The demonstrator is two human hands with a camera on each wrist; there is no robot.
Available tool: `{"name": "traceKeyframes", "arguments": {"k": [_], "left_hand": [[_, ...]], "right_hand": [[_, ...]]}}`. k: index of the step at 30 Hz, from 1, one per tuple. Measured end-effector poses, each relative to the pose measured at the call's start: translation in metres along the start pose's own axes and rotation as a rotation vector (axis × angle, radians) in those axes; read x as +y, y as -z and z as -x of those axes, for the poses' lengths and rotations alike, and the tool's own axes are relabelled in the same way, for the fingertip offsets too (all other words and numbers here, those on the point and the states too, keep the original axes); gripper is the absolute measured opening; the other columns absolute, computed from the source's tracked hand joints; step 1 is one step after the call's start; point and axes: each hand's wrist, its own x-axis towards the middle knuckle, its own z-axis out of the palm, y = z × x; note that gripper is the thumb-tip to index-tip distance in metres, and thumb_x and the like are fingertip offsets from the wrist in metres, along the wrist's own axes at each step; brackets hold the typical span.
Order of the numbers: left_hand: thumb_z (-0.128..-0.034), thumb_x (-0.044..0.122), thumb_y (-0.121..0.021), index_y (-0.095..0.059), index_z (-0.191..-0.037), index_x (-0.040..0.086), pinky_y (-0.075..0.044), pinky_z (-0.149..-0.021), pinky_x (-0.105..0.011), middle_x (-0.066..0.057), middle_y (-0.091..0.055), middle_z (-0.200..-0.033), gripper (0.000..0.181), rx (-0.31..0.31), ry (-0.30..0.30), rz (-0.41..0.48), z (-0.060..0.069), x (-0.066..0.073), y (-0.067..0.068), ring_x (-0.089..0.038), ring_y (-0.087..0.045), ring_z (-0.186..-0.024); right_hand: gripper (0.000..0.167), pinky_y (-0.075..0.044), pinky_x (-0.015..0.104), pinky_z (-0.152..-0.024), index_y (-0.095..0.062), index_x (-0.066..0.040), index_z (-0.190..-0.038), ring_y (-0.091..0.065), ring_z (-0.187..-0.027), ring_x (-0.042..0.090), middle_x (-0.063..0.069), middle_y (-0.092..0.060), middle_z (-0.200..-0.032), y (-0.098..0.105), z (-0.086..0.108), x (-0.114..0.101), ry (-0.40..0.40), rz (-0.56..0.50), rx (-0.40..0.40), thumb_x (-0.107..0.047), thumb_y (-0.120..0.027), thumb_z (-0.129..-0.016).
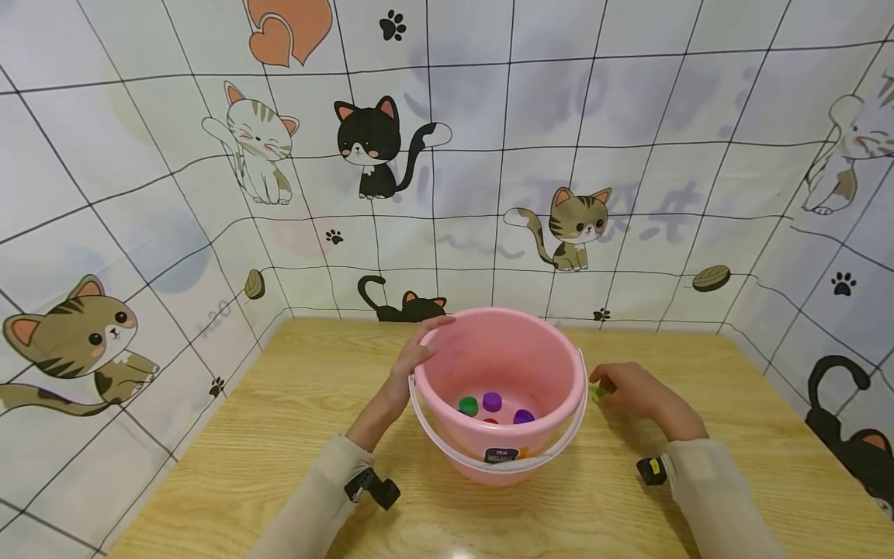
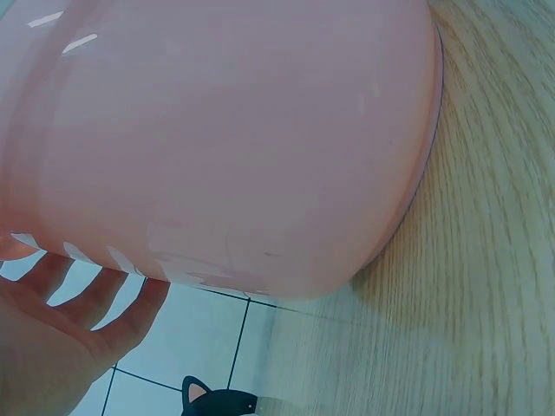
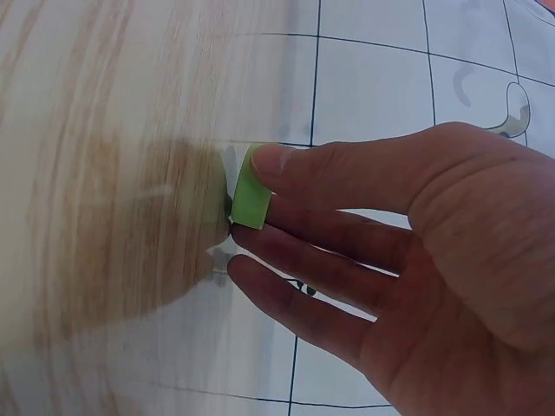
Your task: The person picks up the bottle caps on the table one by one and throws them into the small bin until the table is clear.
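Note:
A pink bucket (image 1: 503,341) stands upright on the table, its white handle (image 1: 499,467) hanging down at the front. Inside, on its floor, lie a green bottle cap (image 1: 468,406), a purple one (image 1: 492,401), a darker purple one (image 1: 523,417) and a partly hidden red one (image 1: 491,421). My left hand (image 1: 412,359) grips the bucket's left side at the rim; its fingers (image 2: 139,316) press the outer wall. To the right of the bucket, my right hand (image 1: 639,394) pinches a light green bottle cap (image 3: 251,195) between thumb and fingers, right at the tabletop.
The wooden table (image 1: 314,373) meets a tiled-pattern wall covering (image 1: 475,194) with cartoon cats at the back and both sides. Each wrist wears a small black camera; one shows on the right wrist (image 1: 653,470).

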Motion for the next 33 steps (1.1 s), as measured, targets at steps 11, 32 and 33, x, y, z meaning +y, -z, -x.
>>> {"name": "traceKeyframes", "arguments": {"k": [11,32,33], "left_hand": [[-0.0966,0.029,-0.037,-0.04,-0.155,0.014,-0.056,-0.099,-0.042,-0.017,-0.042,-0.155,0.06,-0.004,-0.003,-0.005,-0.0002,0.0001,-0.0001,-0.042,-0.052,-0.129],[-0.0957,0.029,-0.038,-0.04,-0.155,0.013,-0.054,-0.102,-0.046,-0.016,-0.04,-0.156,0.061,-0.008,-0.011,-0.003,-0.0005,0.0009,-0.0011,-0.04,-0.05,-0.131],[-0.0957,0.029,-0.038,-0.04,-0.155,0.013,-0.054,-0.102,-0.045,-0.015,-0.04,-0.156,0.061,-0.007,-0.012,-0.004,-0.0004,0.001,-0.001,-0.04,-0.049,-0.132]], "right_hand": [[0.019,-0.058,0.046,-0.077,-0.073,0.002,-0.104,-0.067,-0.088,0.027,0.011,-0.074,-0.095,0.0042,-0.0005,-0.0046,-0.042,0.016,-0.021,-0.002,-0.073,-0.085],[0.019,-0.057,0.049,-0.08,-0.073,0.0,-0.105,-0.066,-0.09,0.026,0.011,-0.074,-0.099,0.0077,0.0008,-0.005,-0.036,0.012,-0.036,-0.003,-0.075,-0.086],[0.019,-0.057,0.049,-0.08,-0.073,0.0,-0.105,-0.066,-0.09,0.026,0.011,-0.074,-0.1,0.0081,0.0007,-0.0056,-0.034,0.011,-0.035,-0.003,-0.075,-0.087]]}}
